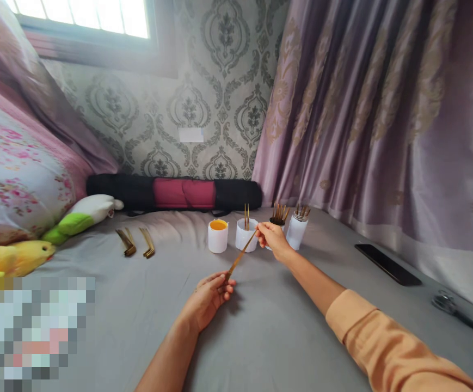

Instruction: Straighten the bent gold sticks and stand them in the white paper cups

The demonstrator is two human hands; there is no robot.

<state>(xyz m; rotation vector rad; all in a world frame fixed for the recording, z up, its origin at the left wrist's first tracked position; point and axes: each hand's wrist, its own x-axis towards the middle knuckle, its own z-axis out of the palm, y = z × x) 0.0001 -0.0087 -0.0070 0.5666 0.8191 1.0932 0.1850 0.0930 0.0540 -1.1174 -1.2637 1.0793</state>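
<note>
My left hand (212, 294) pinches the near end of a thin brown stick (241, 254) low over the grey sheet. My right hand (274, 237), in an orange sleeve, pinches the stick's far end close to a white cup (246, 235) that holds two upright sticks. Left of that cup stands a white cup of yellow-orange liquid (217, 235). Behind my right hand a dark cup (278, 218) and a clear jar (296, 228) each hold several sticks.
Two small bundles of sticks (136, 242) lie on the grey sheet (260, 326) at the left. A black and red roll (174, 193) lies along the wall. Plush toys (81, 216) and a floral pillow sit at the left. A black phone (387, 264) and scissors (456, 311) lie at the right by the curtain.
</note>
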